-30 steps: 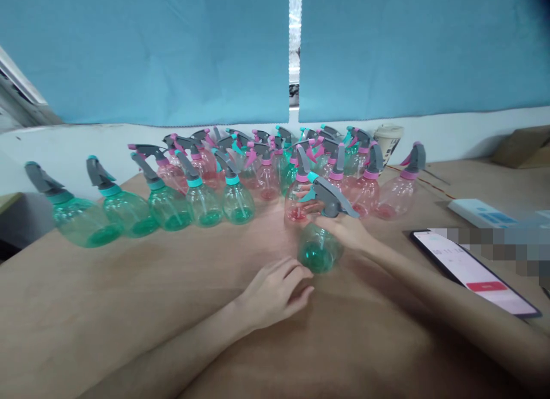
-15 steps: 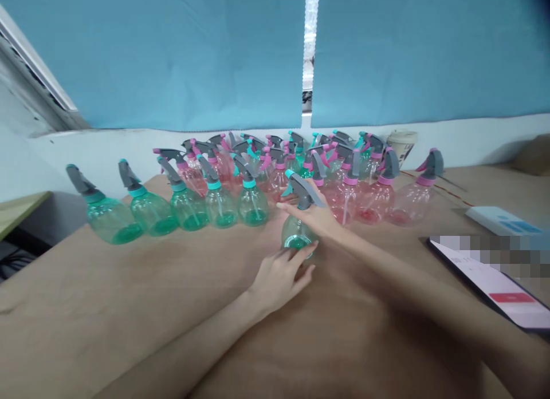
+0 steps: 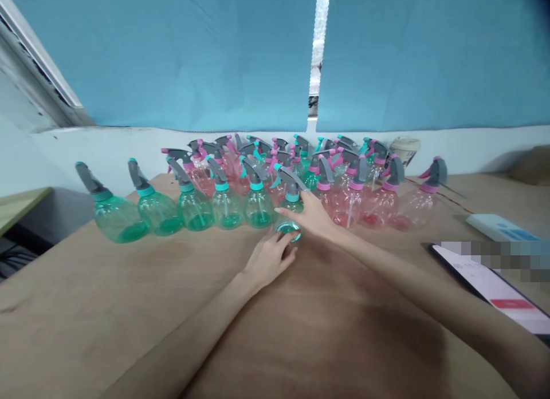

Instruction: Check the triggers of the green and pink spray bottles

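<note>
A green spray bottle [image 3: 294, 205] with a grey trigger head and turquoise collar is tilted, its round base facing me. My right hand [image 3: 315, 217] wraps around its body from the right, below the collar. My left hand [image 3: 270, 257] is at the base, with curled fingers against its lower edge. Left of it stands a row of several green spray bottles, the nearest one [image 3: 259, 207] close to the held bottle. On the right, several pink spray bottles continue the row, among them one [image 3: 378, 207] with a pink collar.
More pink and green bottles crowd behind the front row. A paper cup [image 3: 404, 151] stands at the back right. A phone [image 3: 485, 279] and a white box [image 3: 501, 226] lie on the right of the brown table [image 3: 107, 307]. Blue sheeting [image 3: 172, 61] covers the wall behind.
Both hands have moved the green bottle away from me and slightly left, up to the front row between the green and pink bottles. The view has shifted slightly.
</note>
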Demonstrator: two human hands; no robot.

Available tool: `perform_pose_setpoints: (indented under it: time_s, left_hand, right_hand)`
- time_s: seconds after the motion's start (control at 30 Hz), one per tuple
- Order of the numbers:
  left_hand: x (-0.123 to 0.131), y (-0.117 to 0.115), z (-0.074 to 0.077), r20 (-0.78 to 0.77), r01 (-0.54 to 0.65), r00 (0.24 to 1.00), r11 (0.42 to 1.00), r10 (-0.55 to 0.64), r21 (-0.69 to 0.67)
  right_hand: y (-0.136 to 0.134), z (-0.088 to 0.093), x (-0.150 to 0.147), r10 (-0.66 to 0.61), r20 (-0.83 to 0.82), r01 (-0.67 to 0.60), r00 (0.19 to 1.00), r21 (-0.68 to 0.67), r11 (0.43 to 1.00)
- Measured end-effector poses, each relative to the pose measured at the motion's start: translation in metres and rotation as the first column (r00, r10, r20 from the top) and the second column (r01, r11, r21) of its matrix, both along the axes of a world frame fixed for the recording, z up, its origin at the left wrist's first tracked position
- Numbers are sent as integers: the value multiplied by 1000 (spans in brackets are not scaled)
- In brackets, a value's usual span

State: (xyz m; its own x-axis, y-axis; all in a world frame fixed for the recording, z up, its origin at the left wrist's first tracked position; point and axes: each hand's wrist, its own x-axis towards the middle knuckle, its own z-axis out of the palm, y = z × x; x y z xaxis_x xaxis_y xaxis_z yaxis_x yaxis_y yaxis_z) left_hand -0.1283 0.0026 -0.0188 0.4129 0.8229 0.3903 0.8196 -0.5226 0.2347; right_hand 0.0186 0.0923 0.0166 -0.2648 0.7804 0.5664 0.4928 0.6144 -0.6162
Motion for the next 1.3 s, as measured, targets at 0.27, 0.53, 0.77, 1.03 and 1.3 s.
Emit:
perform_pose_setpoints:
  time_s: [0.27,0.53,0.77,1.03,1.3]
  left_hand:
    - [-1,3,-2,12,-85,996,994,85,66]
    - [1,1,-2,-11,-137,990,989,137,48]
    - [4,-1,-2,-48,-152,987,988,152,9]
    - [-4,5,9,-85,-367,927,930,365,1]
    - [-18,16,9,-207,-551,817,834,538,-4]
  right_hand:
    - [17,8,-6,-98,21,99,995,-40,994]
    - [28,10,-16,-106,-10,106,994,-23,994]
    - [33,7,-19,-107,-41,106,993,-24,994]
    - [27,-4,-6,-75,-8,75,997,-33,997]
    - [30,-8,-1,-59,68,60,996,-3,998]
